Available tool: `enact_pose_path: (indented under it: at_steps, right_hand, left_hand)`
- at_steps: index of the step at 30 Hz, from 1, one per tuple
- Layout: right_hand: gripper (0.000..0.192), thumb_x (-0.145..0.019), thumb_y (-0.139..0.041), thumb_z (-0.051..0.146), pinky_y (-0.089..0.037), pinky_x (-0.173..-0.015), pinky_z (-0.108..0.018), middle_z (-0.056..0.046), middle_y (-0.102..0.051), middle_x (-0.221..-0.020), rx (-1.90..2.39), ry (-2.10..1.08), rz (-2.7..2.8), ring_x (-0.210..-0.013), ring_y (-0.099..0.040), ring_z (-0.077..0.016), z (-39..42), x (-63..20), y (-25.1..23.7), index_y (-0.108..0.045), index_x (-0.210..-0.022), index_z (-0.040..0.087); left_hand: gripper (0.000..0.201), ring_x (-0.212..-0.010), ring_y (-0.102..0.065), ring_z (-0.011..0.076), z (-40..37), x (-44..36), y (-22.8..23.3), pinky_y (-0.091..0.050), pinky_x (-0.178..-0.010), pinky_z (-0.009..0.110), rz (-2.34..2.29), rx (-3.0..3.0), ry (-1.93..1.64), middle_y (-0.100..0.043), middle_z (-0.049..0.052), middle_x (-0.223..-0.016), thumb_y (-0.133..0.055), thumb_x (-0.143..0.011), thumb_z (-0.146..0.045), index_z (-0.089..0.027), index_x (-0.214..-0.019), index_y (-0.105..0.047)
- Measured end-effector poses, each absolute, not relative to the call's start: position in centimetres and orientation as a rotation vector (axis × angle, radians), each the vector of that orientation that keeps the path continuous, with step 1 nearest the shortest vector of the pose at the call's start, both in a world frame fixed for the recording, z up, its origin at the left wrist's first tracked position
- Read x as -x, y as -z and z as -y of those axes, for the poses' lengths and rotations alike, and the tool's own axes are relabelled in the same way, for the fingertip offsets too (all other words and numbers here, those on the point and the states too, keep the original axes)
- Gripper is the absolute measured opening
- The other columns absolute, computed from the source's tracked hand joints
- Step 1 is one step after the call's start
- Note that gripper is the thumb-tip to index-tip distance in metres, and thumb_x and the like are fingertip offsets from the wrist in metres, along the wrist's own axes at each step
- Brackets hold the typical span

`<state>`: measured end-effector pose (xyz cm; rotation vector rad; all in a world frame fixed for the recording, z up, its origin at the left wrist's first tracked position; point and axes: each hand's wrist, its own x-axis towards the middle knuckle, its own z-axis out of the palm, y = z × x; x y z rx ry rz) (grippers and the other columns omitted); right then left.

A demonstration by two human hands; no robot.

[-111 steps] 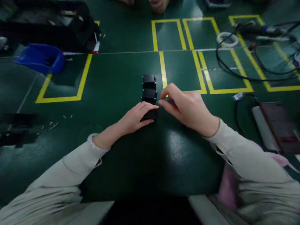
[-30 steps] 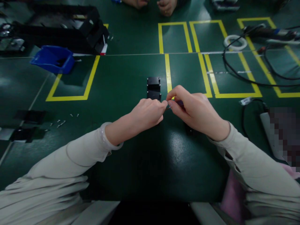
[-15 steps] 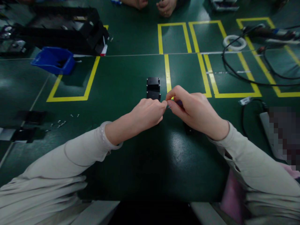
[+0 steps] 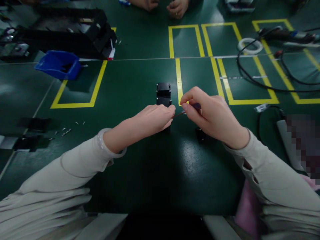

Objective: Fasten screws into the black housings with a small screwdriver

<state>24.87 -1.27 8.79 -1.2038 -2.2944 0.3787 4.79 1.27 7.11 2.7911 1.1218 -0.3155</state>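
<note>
My right hand (image 4: pixel 210 111) is closed around a screwdriver (image 4: pixel 179 114) with a thin shaft and a dark handle mostly hidden in the palm. Its shaft points left toward the fingertips of my left hand (image 4: pixel 156 118). That hand is closed, palm down; what its fingers pinch is hidden. Just beyond it stand small black blocks (image 4: pixel 163 87) with bright screw ends at their sides. A dark piece shows under the left fingers, its shape unclear. Another black part (image 4: pixel 201 135) lies below my right hand, partly covered.
Loose screws (image 4: pixel 66 131) and black plates (image 4: pixel 26 141) lie at left. Behind them are a blue bin (image 4: pixel 58 65) and a long black housing (image 4: pixel 100 31). A white ring (image 4: pixel 250 46) and black cables are at right. Another person's hands (image 4: pixel 178 7) rest at the far side.
My right hand has moved slightly right, away from the left, so more of the screwdriver shaft shows. My left hand has shifted a little left.
</note>
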Motion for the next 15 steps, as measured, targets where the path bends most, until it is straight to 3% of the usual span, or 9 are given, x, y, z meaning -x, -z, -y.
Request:
enact_pose_path:
  at_steps: [5, 9, 12, 15]
  right_hand:
    - [0.019, -0.100, -0.049, 0.028, -0.045, -0.064, -0.027, -0.002, -0.069, -0.081, 1.147, -0.380, 2.169, -0.067, -0.063, -0.0129, 1.1, -25.7, -9.6, -0.065, -0.099, 0.018]
    - [0.020, -0.100, -0.057, 0.032, -0.040, -0.057, -0.025, 0.001, -0.064, -0.073, 0.973, -0.337, 1.899, -0.058, -0.057, -0.0083, 0.7, -26.1, -9.6, -0.065, -0.088, 0.018]
    - [0.017, -0.099, -0.060, 0.031, -0.034, -0.050, -0.025, 0.004, -0.061, -0.068, 0.917, -0.317, 1.717, -0.048, -0.051, -0.0057, 0.5, -26.1, -9.1, -0.069, -0.089, 0.019]
    - [0.013, -0.098, -0.060, 0.023, -0.041, -0.054, -0.025, 0.002, -0.068, -0.080, 0.936, -0.379, 1.818, -0.055, -0.056, -0.0074, 0.5, -25.9, -8.6, -0.072, -0.103, 0.022]
  left_hand:
    - [0.017, -0.070, -0.068, 0.0192, -0.9, -4.0, -7.0, -0.042, -0.058, 0.028, -1.143, -2.686, 0.204, -0.069, 0.009, -0.094, -0.043, -0.105, -0.025, -0.012, -0.113, -0.052]
    - [0.012, -0.065, -0.062, 0.0135, -0.7, -2.9, -7.0, -0.040, -0.058, 0.025, -1.121, -2.519, 0.000, -0.066, 0.004, -0.088, -0.045, -0.104, -0.023, -0.014, -0.108, -0.051]
    - [0.011, -0.067, -0.062, 0.0124, -0.5, -1.1, -7.5, -0.041, -0.059, 0.023, -1.175, -2.442, -0.181, -0.065, 0.002, -0.086, -0.046, -0.103, -0.024, -0.016, -0.109, -0.050]
    - [0.012, -0.064, -0.062, 0.0110, 0.0, 1.8, -8.1, -0.042, -0.059, 0.022, -1.329, -2.357, -0.250, -0.065, 0.000, -0.082, -0.043, -0.103, -0.026, -0.017, -0.105, -0.050]
